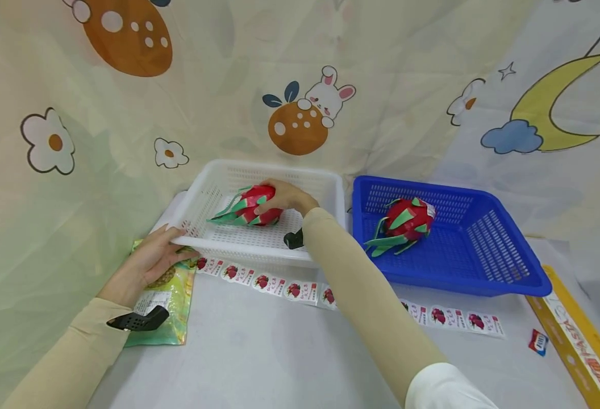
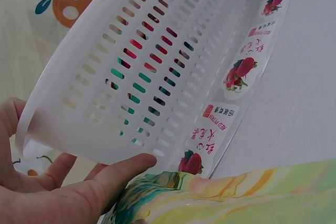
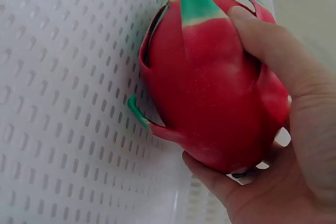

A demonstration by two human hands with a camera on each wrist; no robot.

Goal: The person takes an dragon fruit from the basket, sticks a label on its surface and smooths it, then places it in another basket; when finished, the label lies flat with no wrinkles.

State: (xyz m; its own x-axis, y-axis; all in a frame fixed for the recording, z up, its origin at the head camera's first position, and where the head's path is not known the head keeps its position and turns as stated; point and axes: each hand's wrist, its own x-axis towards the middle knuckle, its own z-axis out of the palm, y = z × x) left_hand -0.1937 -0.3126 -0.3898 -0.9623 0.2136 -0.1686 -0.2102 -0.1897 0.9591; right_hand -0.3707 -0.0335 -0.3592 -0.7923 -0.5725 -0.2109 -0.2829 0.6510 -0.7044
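Where your left forearm reaches in, a green and yellow bag [image 1: 179, 309] lies on the pale table [image 1: 249, 363], partly under your wrist. Over on your right, a small red and blue packet [image 1: 538, 342] lies beside a long yellow box [image 1: 581, 346]. Past these, a strip of stickers [image 1: 269, 283] printed with red fruit runs along the near side of both baskets, partly hidden by your right sleeve.

Your left hand [image 1: 151, 260] grips the near left corner of the white basket [image 1: 259, 248], its fingers and thumb on either side of the rim. Inside that basket is a red dragon fruit [image 1: 249, 199], green leaf tips pointing left; your right hand [image 1: 287, 197] grips it, thumb on one side and fingers curled round the other. You cannot tell whether it touches the basket floor.

Just right stands the blue basket [image 1: 484, 244], holding a second dragon fruit [image 1: 404, 224]. Behind everything hangs a printed cloth [image 1: 407, 57].
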